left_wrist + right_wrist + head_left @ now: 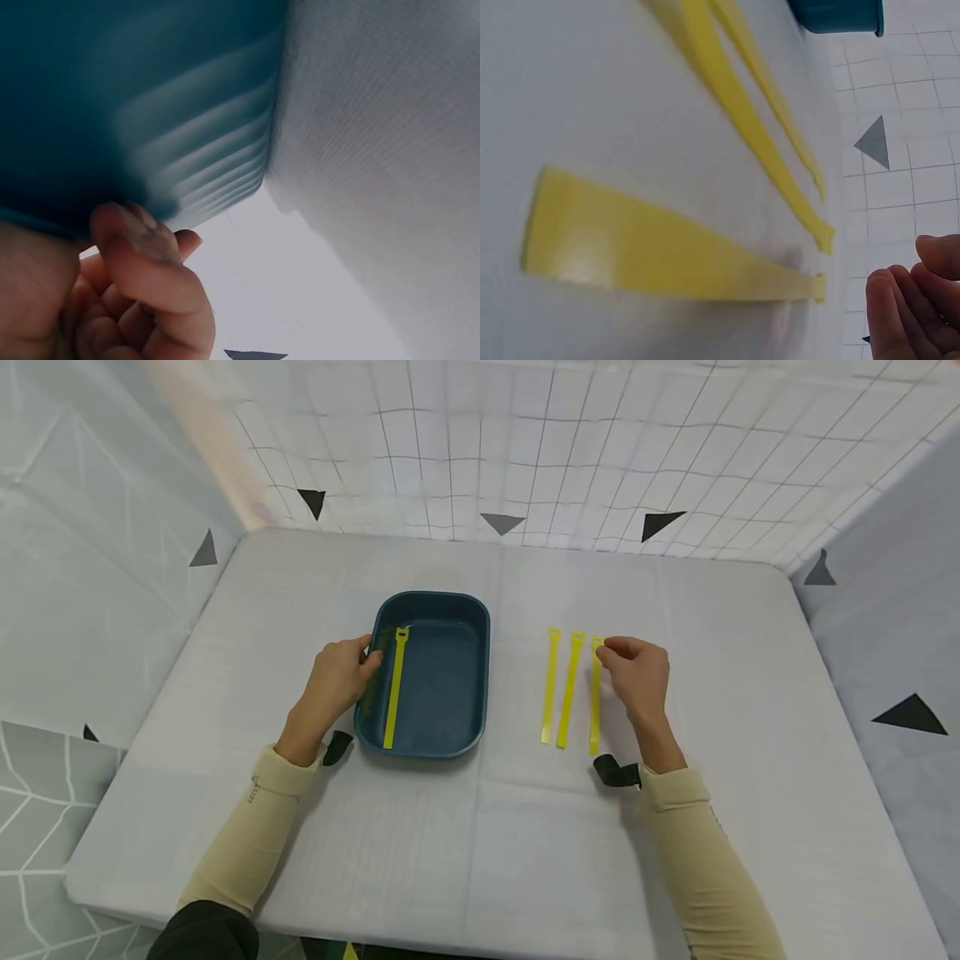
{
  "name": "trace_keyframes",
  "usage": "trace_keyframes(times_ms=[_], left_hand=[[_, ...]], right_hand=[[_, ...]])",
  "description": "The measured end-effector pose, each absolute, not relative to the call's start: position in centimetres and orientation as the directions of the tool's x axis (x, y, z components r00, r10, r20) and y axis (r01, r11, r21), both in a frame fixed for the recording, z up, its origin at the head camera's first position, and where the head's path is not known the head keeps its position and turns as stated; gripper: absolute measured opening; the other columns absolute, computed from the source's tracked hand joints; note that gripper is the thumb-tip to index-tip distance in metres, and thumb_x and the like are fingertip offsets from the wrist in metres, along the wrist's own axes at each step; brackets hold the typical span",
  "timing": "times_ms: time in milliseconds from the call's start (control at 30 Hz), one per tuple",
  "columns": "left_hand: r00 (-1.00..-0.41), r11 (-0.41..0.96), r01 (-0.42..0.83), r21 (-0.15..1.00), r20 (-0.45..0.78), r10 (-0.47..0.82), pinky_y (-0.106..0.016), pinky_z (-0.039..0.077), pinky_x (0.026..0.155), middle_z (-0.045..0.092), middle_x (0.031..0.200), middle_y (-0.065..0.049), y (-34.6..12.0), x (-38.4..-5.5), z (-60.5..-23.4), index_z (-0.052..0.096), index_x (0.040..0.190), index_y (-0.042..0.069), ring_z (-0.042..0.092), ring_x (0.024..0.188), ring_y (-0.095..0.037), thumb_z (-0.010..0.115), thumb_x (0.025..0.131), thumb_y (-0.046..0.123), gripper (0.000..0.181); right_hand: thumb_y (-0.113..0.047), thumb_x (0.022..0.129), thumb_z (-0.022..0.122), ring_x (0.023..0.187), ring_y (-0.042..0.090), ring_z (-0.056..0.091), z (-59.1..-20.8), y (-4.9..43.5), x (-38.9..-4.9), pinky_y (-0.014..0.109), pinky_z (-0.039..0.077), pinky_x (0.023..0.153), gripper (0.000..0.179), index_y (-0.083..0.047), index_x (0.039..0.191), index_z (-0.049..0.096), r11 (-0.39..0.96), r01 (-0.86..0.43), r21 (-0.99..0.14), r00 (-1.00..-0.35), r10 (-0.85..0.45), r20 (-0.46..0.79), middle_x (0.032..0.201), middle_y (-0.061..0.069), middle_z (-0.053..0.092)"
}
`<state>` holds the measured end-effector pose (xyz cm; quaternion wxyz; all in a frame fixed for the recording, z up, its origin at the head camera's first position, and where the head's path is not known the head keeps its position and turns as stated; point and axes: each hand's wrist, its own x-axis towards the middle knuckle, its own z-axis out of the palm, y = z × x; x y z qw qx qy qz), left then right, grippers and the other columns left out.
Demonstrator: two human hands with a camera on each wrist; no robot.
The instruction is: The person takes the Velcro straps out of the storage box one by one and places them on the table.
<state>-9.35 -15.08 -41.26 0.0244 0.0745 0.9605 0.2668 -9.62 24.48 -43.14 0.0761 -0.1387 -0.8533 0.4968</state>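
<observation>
My left hand (341, 672) grips the left rim of a dark teal plastic basin (450, 745), thumb over the edge and fingers outside. In the left wrist view, the fingers (161, 277) curl at the basin's ribbed outer wall (202, 142). Inside the basin, along its left side, lies one flat yellow strap (395, 693) with a slotted head. My right hand (637, 672) hovers at the head of the rightmost yellow strap (596, 718) on the table. In the right wrist view its thumb and fingers (885, 315) are apart, just past that strap's head (820, 288).
To the left of that strap lie two more yellow straps, the middle one (571, 689) and the leftmost one (551, 685), roughly parallel. A white cloth covers the table (540, 852). Behind stands a white gridded sheet (585, 452) with dark triangles; pale sheets hang at both sides.
</observation>
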Motion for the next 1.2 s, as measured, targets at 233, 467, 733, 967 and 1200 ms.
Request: trace_keyframes(times_ms=[233, 467, 733, 967, 1200], left_hand=[[-0.988, 0.848, 0.134, 0.512, -0.001, 0.156, -0.032, 0.037, 0.05, 0.054, 0.064, -0.009, -15.1, -9.3, -41.3, 0.063, 0.109, -0.008, 0.048, 0.052, -0.021, 0.053, 0.102, 0.013, 0.024], [-0.988, 0.846, 0.136, 0.515, 0.003, 0.157, -0.032, 0.037, 0.05, 0.054, 0.064, -0.009, -15.3, -9.3, -41.3, 0.063, 0.108, -0.008, 0.048, 0.052, -0.021, 0.053, 0.102, 0.013, 0.023], [-0.987, 0.843, 0.143, 0.518, 0.007, 0.163, -0.032, 0.038, 0.049, 0.055, 0.064, -0.009, -15.2, -9.4, -41.3, 0.063, 0.108, -0.008, 0.049, 0.052, -0.021, 0.054, 0.102, 0.013, 0.023], [-0.986, 0.843, 0.145, 0.518, 0.004, 0.167, -0.032, 0.038, 0.049, 0.055, 0.065, -0.009, -15.3, -9.4, -41.4, 0.063, 0.111, -0.008, 0.049, 0.051, -0.02, 0.054, 0.102, 0.014, 0.025], [-0.988, 0.847, 0.131, 0.516, -0.007, 0.157, -0.032, 0.039, 0.05, 0.057, 0.067, -0.01, -15.3, -9.4, -41.4, 0.063, 0.115, -0.008, 0.05, 0.052, -0.021, 0.055, 0.102, 0.013, 0.026]], right_hand=[[-0.015, 0.092, 0.068, 0.083, 0.014, 0.062, -42.0, 23.7, -9.7, 0.025, 0.048, 0.076, 0.028, 0.005, 0.111, 0.072, 0.417, 0.101, -0.903, -0.952, 0.304, 0.034, 0.104, 0.017, 0.07], [-0.014, 0.09, 0.071, 0.09, 0.012, 0.063, -40.4, 22.5, -9.6, 0.026, 0.049, 0.081, 0.03, 0.004, 0.114, 0.071, 0.36, 0.027, -0.932, -0.969, 0.24, 0.065, 0.108, 0.016, 0.07], [-0.015, 0.089, 0.075, 0.096, 0.013, 0.064, -38.9, 20.7, -9.6, 0.027, 0.049, 0.086, 0.033, 0.0, 0.117, 0.071, 0.294, -0.037, -0.955, -0.985, 0.15, 0.084, 0.114, 0.018, 0.069], [-0.013, 0.088, 0.075, 0.096, 0.013, 0.066, -38.5, 19.3, -9.9, 0.026, 0.05, 0.086, 0.035, 0.005, 0.118, 0.069, 0.241, -0.108, -0.965, -0.991, 0.054, 0.124, 0.114, 0.019, 0.068], [-0.012, 0.089, 0.074, 0.095, 0.016, 0.067, -38.1, 17.8, -10.0, 0.027, 0.051, 0.086, 0.031, 0.005, 0.115, 0.07, 0.21, -0.165, -0.964, -0.986, -0.03, 0.162, 0.11, 0.016, 0.069]])
